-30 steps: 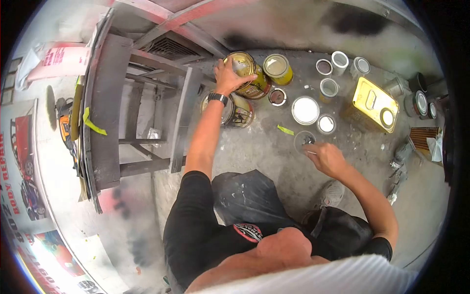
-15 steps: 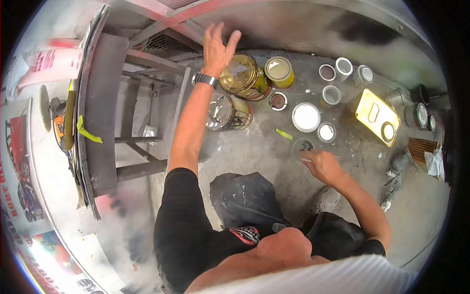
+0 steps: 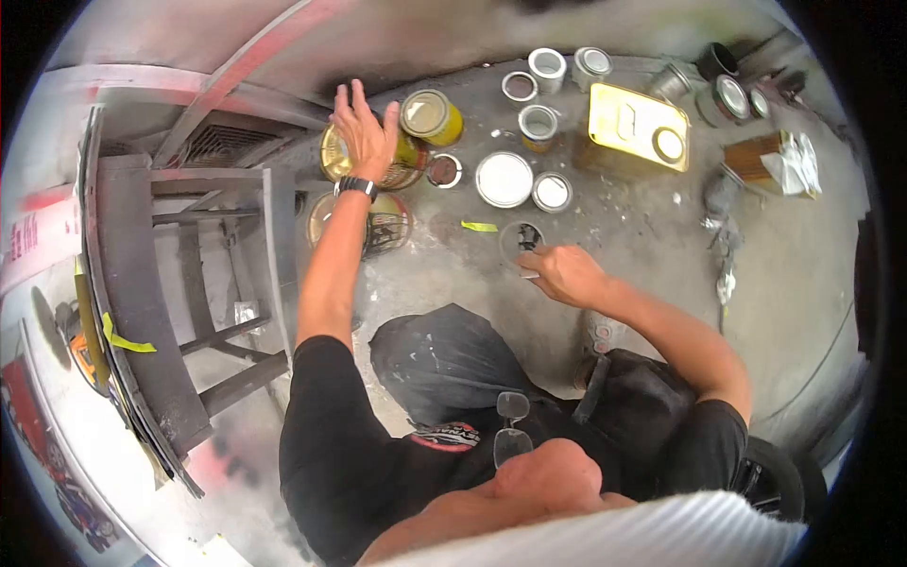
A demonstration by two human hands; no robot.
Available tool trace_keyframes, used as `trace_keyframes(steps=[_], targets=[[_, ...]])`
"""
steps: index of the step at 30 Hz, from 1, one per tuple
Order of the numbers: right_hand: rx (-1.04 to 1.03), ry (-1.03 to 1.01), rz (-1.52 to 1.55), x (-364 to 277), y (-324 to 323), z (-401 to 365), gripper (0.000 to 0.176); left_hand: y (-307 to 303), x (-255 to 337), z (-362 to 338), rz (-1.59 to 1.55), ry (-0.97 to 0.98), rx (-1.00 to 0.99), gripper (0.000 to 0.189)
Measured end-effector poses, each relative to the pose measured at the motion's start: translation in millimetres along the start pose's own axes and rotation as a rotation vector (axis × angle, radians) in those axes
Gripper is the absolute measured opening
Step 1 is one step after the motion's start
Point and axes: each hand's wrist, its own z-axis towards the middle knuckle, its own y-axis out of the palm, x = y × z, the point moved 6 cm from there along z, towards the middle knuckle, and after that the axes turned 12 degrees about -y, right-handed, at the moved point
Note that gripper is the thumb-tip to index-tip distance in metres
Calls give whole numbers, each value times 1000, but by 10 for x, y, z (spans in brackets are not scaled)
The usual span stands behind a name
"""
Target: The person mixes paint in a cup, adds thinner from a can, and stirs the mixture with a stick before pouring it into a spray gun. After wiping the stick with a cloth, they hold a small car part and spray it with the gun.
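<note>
My left hand, wearing a wristwatch, is open with fingers spread over a large yellow-gold paint can, covering much of its top. Below that can, by my left wrist, stands another large can, partly behind my forearm. My right hand is closed in a pinch beside a small see-through cup with dark material inside. A thin pale stick shows at its fingertips; the rest of it is hidden. A strip of yellow-green tape lies on the floor left of the cup.
White-topped cans, a yellow can and a brown-filled tin stand ahead. A rectangular metal tin is farther right, near a brown box. A grey wooden frame stands left. A black covered knee is below.
The view has swung right, so the cans and frame appear farther left. My left hand has moved from beside the large can's far edge to over its top. My right hand stays by the cup.
</note>
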Motion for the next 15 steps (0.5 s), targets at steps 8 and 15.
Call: trace_keyframes(steps=[8, 15], targets=[[99, -32, 38, 178, -161, 46, 29, -70, 986, -1314, -475, 205, -462, 60], [130, -97, 271, 718, -247, 567, 23, -327, 1031, -1765, -560, -37, -724, 56]])
